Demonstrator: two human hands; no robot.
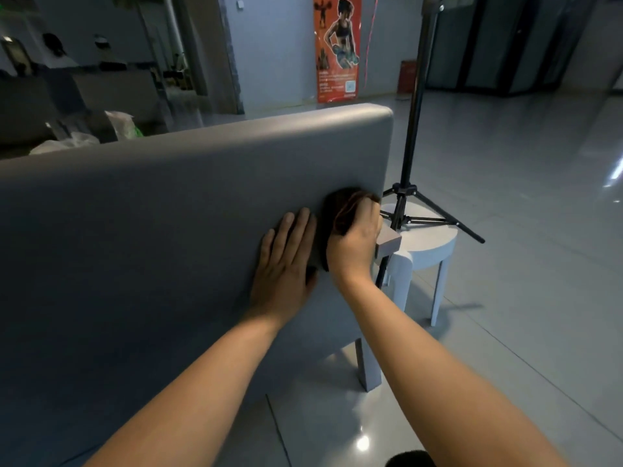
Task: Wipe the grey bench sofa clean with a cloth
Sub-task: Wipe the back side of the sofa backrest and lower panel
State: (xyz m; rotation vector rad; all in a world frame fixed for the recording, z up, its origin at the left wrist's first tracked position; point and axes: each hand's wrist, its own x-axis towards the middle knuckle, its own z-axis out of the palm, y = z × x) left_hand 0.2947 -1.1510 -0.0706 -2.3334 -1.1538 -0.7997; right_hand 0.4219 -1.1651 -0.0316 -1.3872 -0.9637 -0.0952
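The grey bench sofa (161,214) fills the left and middle of the head view, its flat padded back panel facing me. My right hand (355,244) grips a dark brown cloth (340,205) and holds it against the panel near its right edge, low down. My left hand (286,261) lies flat on the panel just left of the cloth, fingers straight and pointing up. Part of the cloth is hidden under my right hand.
A white round stool (428,244) stands just right of the sofa's end, with a black tripod stand (409,156) on it. A grey sofa leg (369,365) meets the glossy tiled floor (522,315). An orange poster (337,45) and plastic bags (118,124) are behind.
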